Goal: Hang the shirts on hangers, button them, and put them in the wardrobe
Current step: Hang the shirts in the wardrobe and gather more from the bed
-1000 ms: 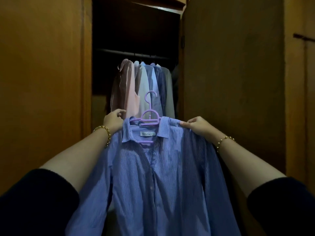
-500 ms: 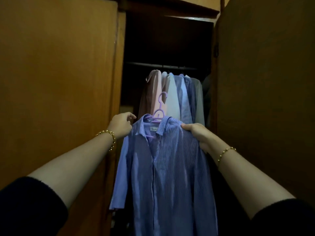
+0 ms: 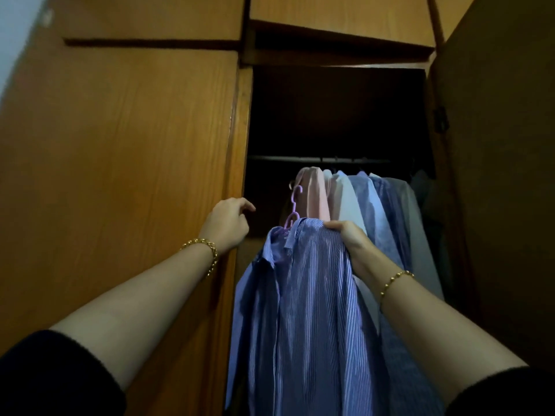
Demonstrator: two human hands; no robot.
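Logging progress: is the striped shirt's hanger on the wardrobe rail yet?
Not yet. The purple hanger's hook sits below the rail, and the right hand holds the striped shirt up.

A tall wardrobe (image 3: 240,130) of orange-brown wood fills nearly the whole view, with a closed door panel (image 3: 120,145) on its left side and an opened door (image 3: 504,175) in shadow on its right side. Its inside is very dark, a dark rail (image 3: 285,159) crosses it from side to side, and above the opening sits an upper cupboard (image 3: 339,16) of the same wood. A pale wall (image 3: 18,31) shows only in the top left corner, and the light is dim.
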